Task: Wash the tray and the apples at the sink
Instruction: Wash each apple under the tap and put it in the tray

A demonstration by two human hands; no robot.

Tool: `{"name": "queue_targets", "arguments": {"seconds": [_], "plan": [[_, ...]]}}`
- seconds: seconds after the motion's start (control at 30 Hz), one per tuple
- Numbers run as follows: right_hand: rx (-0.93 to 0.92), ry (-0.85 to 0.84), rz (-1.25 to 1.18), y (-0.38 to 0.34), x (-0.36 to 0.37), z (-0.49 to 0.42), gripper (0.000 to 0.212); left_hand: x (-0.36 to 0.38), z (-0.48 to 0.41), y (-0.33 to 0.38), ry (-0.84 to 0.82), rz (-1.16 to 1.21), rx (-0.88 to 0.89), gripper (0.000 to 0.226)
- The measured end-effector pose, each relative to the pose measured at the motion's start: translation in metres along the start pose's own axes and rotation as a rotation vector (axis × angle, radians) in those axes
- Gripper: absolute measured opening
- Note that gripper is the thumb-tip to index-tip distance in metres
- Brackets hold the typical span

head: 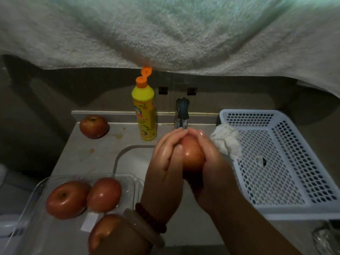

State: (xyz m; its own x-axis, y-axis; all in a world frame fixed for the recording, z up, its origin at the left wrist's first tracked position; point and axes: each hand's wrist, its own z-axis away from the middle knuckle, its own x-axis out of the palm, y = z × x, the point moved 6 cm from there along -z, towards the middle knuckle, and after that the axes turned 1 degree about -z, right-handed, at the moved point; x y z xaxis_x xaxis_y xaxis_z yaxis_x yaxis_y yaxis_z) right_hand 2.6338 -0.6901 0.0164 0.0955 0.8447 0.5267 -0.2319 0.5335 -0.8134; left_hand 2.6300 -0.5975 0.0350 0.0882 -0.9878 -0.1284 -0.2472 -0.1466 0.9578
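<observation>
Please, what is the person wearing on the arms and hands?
Both hands, left and right, are bare and wet, with no sleeves visible. The left wrist carries a dark reddish-brown bead bracelet and a pale, smooth bangle. No ring is visible.

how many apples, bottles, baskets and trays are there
apples: 5 (one in both hands, one on the counter, three in the tray)
soap bottle: 1
white basket: 1
clear tray: 1
total: 8
</observation>
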Motion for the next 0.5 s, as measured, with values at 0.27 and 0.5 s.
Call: {"name": "queue_targets", "arguments": {"seconds": [0.27, 0.5], "plan": [[-0.777, -0.047, 1.094, -0.017, 0.028, 0.025, 0.045, -0.004, 0.002, 0.010, -0.026, -0.339, 0.263, 0.033], [-0.087, -0.038, 0.239, -0.002, 0.015, -0.002, 0.046, -0.015, -0.005, 0.020, 0.106, -0.208, 0.218, 0.039]]}}
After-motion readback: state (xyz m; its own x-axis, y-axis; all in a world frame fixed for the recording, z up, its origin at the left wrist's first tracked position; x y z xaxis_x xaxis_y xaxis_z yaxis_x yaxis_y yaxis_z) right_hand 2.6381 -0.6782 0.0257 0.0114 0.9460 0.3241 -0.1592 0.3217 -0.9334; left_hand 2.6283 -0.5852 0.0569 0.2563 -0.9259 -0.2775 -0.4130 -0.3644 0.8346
